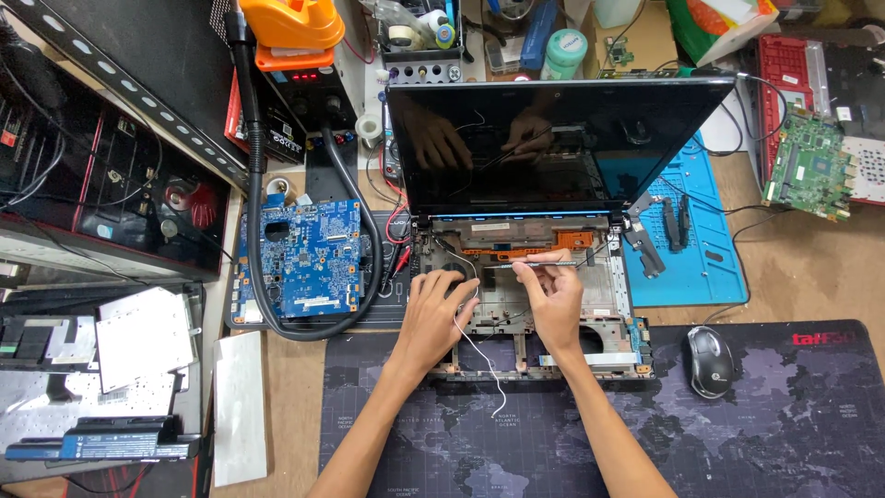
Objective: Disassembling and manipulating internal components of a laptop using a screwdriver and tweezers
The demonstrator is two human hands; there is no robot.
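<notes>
Laptop chassis [590,304], stripped of its keyboard deck, sits at the centre of the bench with its dark screen [553,138] upright at 12 o'clock. Left hand [433,314] presses flat, fingers spread, on the frame, seemingly to steady it; a thin white wire [479,360] trails toward 6 o'clock. Right hand [553,295] pinches slim tweezers [544,263] pointing toward 3 o'clock. A blue motherboard [309,258] lies at 9 o'clock, a mouse [708,361] at 4 o'clock.

Both bare forearms reached up from the lower edge and converged. The left hand [435,314] lay palm down, fingers spread and pressing flat. The right hand [554,297] was curled, thumb and forefinger pinched together, wrist slightly bent inward
</notes>
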